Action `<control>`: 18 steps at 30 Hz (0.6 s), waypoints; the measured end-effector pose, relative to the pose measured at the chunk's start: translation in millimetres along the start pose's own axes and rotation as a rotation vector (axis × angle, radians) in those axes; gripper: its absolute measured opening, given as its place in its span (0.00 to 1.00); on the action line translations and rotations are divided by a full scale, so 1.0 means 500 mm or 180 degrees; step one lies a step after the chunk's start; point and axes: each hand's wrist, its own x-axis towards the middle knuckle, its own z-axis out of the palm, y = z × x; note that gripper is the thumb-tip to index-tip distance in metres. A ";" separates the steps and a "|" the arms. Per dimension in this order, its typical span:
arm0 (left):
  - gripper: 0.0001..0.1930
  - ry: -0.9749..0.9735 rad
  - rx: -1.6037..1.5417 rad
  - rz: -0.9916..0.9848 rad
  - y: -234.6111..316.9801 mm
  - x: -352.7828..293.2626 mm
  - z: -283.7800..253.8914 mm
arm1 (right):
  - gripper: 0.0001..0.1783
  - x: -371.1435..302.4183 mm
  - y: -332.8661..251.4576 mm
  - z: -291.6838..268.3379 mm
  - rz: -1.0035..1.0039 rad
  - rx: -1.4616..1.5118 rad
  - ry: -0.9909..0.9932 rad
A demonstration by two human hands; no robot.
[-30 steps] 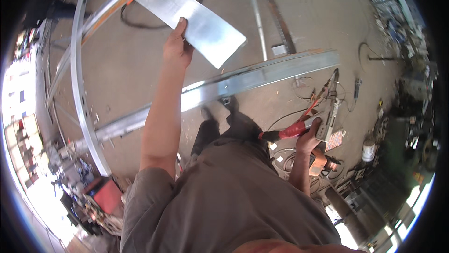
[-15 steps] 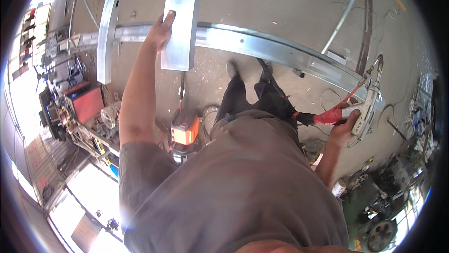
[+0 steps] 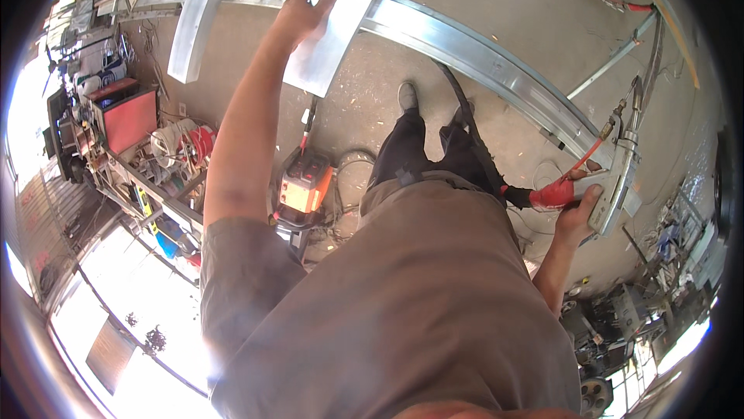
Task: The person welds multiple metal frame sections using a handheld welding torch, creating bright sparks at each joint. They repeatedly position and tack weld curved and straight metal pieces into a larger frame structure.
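Observation:
My left hand (image 3: 306, 18) grips the left edge of a wide, shiny metal beam (image 3: 329, 47), its thumb lying on the upper face and the fingers partly hidden behind the edge. The beam lies across a long metal rail (image 3: 457, 39) that runs from far left to near right. Off to the right, my right hand (image 3: 577, 218) is wrapped round what looks like a welding gun (image 3: 618, 179), with a silver body, a thin nozzle and a red-taped cable (image 3: 552, 195). The gun is by the rail's right end.
A second metal beam (image 3: 200, 20) crosses the rail at left. An orange and black machine (image 3: 302, 187) stands on the floor near my legs. A red box (image 3: 130, 121) and cable reels are at left; metal parts and machinery (image 3: 620, 322) fill the lower right. A dark cable (image 3: 465, 109) passes my feet.
The view has shifted, and the rail and beams appear higher and more slanted. My left hand stays on the beam, its wrist now further up and right. The right hand still holds the gun.

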 end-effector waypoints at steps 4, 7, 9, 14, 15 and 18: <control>0.45 0.0356 0.1095 0.0403 -0.025 -0.021 -0.004 | 0.27 0.002 -0.014 0.052 -0.0157 0.0019 -0.0052; 0.44 0.0565 0.1111 0.0585 -0.032 -0.048 -0.005 | 0.28 0.011 -0.025 0.082 -0.0158 0.0114 -0.0454; 0.40 0.0730 0.0916 0.0582 -0.036 -0.077 -0.009 | 0.29 0.023 -0.033 0.100 -0.0166 0.0079 -0.0607; 0.24 0.1597 -0.0695 0.0199 -0.096 -0.201 -0.026 | 0.31 0.060 -0.062 0.122 -0.0486 -0.0115 -0.1315; 0.19 0.1850 -0.1099 -0.0031 -0.118 -0.234 -0.018 | 0.31 0.070 -0.067 0.129 -0.0481 -0.0211 -0.1464; 0.17 0.2184 -0.2141 -0.0966 -0.192 -0.328 0.048 | 0.26 0.096 -0.083 0.157 -0.0556 -0.0360 -0.2124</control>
